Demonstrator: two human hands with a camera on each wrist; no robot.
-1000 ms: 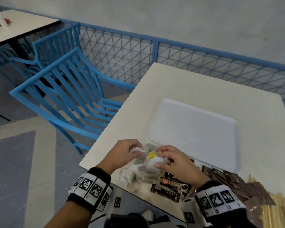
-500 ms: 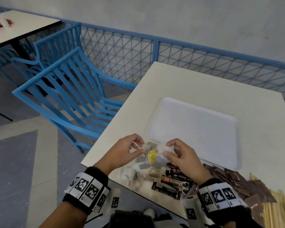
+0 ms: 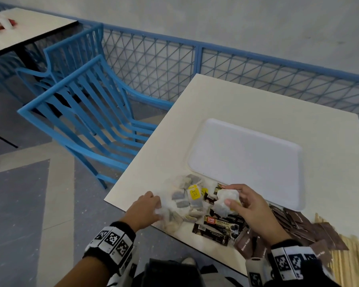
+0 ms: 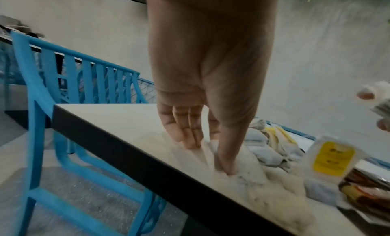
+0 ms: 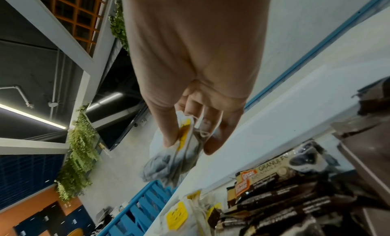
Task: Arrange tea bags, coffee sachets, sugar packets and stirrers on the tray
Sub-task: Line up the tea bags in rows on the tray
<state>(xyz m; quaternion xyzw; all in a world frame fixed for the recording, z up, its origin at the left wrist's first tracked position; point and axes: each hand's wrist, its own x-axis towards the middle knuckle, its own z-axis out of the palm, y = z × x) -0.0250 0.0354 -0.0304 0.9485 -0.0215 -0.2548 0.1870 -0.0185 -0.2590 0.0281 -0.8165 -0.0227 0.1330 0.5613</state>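
White paper tea bags (image 3: 190,200) heaped near the empty white rectangular tray (image 3: 247,160); right hand (image 3: 251,206) pinches several bags, left hand (image 3: 144,210) presses flat-fingered on the pile; glossy dark coffee sachets (image 3: 218,225) alongside.

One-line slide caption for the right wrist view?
Right hand pinches a bunch of tea bags above coffee sachets.

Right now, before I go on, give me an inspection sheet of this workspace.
Surface: cream table, bare at its far side.
Job's things: white tray with nothing on it; tea bags heaped at the near edge; coffee sachets beside them; brown sugar packets further right; wooden stirrers at far right.
Clutter: nothing seen.
Hands: left hand touches the tea bag heap with straight fingers; right hand pinches a small bunch of tea bags.
Cables: nothing seen.
Surroundings: blue chairs, blue mesh railing, another table.
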